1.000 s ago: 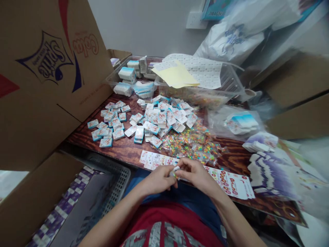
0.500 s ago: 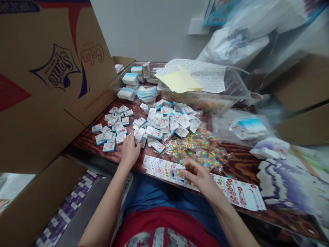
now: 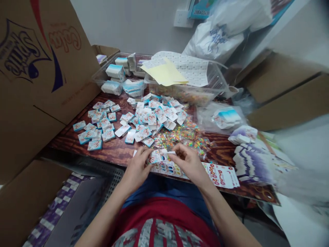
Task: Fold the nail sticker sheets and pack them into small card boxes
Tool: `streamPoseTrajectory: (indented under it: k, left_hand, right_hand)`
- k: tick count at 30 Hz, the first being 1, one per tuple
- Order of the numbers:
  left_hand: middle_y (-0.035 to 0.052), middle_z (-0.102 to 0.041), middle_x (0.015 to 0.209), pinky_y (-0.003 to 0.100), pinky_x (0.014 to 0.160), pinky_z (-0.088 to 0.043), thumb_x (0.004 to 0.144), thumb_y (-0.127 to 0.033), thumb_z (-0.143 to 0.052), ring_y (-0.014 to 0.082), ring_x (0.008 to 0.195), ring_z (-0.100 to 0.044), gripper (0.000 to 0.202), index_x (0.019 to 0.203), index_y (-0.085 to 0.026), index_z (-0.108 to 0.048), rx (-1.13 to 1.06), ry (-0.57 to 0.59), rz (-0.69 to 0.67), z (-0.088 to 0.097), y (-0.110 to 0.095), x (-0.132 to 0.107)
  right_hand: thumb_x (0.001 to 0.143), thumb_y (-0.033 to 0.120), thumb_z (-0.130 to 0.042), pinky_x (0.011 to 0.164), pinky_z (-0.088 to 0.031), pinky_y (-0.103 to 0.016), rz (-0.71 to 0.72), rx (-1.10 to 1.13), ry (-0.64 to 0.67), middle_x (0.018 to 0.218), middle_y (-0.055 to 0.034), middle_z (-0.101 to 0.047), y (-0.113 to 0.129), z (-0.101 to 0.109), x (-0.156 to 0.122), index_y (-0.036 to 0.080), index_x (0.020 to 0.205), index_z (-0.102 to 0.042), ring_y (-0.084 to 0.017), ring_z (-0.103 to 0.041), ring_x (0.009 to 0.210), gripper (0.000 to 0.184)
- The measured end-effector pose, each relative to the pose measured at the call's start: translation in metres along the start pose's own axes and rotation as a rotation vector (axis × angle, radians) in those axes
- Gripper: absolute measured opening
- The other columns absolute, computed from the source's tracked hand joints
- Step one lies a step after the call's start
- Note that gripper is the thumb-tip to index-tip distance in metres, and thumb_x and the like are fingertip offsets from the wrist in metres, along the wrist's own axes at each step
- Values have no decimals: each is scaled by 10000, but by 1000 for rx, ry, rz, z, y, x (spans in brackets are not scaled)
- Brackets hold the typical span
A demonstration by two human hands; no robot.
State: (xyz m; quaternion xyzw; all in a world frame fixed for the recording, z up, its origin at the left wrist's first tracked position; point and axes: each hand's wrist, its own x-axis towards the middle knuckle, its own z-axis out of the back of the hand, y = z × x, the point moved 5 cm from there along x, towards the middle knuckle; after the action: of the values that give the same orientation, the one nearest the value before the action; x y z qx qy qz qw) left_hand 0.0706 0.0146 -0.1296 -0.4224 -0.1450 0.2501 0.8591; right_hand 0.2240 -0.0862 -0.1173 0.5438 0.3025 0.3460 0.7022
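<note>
My left hand [image 3: 137,168] grips a small white and blue box [image 3: 156,156] with a red handprint, held above the near table edge. My right hand [image 3: 187,163] pinches a small white packet [image 3: 170,153] at the open end of that box. Under both hands lies a printed sticker sheet [image 3: 221,175]. Beyond them spreads a heap of little clear bags of coloured beads [image 3: 183,136]. Several more handprint boxes [image 3: 151,115] are scattered across the wooden table [image 3: 115,149].
A large cardboard box [image 3: 38,68] stands at the left. Clear plastic tubs [image 3: 120,77] at the back hold stacked boxes, paper sheets and beads. A white plastic bag [image 3: 216,34] and cardboard [image 3: 280,89] stand at the right. A dark basket [image 3: 108,171] sits below the table.
My left hand reached out to the scattered boxes, took one and came back to meet my right hand. The camera view shifted slightly.
</note>
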Motion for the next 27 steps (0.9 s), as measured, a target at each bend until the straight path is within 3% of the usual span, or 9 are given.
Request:
streamPoseTrajectory:
  k: [8, 11, 15, 19, 22, 27]
  left_hand:
    - [77, -547, 1177, 370, 926, -469, 831, -59, -552, 236, 1086, -560, 474, 1271, -236, -533, -51, 17, -3, -11, -13, 0]
    - [77, -544, 1185, 357, 906, -480, 836, -62, -547, 233, 1082, -569, 489, 1286, -251, -524, -62, 34, -42, -17, -18, 3]
    - [78, -536, 1195, 367, 929, -478, 834, -55, -536, 231, 1107, -560, 494, 1286, -252, -520, -84, -16, -62, -24, -15, 7]
    - [70, -555, 1171, 363, 946, -469, 831, -66, -562, 223, 1104, -558, 458, 1249, -254, -543, -130, -52, -56, -25, -6, 6]
    - [70, -564, 1171, 355, 948, -467, 828, -78, -587, 224, 1110, -554, 436, 1227, -249, -559, -156, -62, -58, -23, -5, 4]
    - [77, -560, 1183, 358, 944, -466, 836, -84, -580, 226, 1110, -554, 445, 1249, -247, -552, -169, -13, -74, -28, -10, 4]
  right_hand:
    - [666, 390, -755, 526, -337, -244, -143, 181, 53, 588, 53, -492, -17, 10, 4, 212, 667, -536, -121, -429, 546, 282]
    - [680, 338, -723, 535, -343, -248, -102, 99, 49, 586, 47, -492, -22, 5, 5, 214, 646, -539, -133, -437, 564, 224]
    - [674, 304, -701, 621, -406, -263, 1, 29, -67, 726, 9, -529, -27, 3, 7, 214, 653, -586, -171, -512, 710, 147]
    - [732, 438, -727, 770, -458, -313, -42, 118, 93, 935, -42, -625, -30, 4, 5, 212, 695, -661, -221, -574, 899, 238]
    - [811, 501, -680, 899, -427, -348, -48, 148, 201, 1022, -62, -657, -26, 10, 1, 217, 749, -700, -242, -578, 1013, 291]
    - [809, 429, -686, 895, -412, -366, 12, 23, 191, 1001, -66, -648, -21, 16, 0, 208, 681, -649, -242, -585, 984, 257]
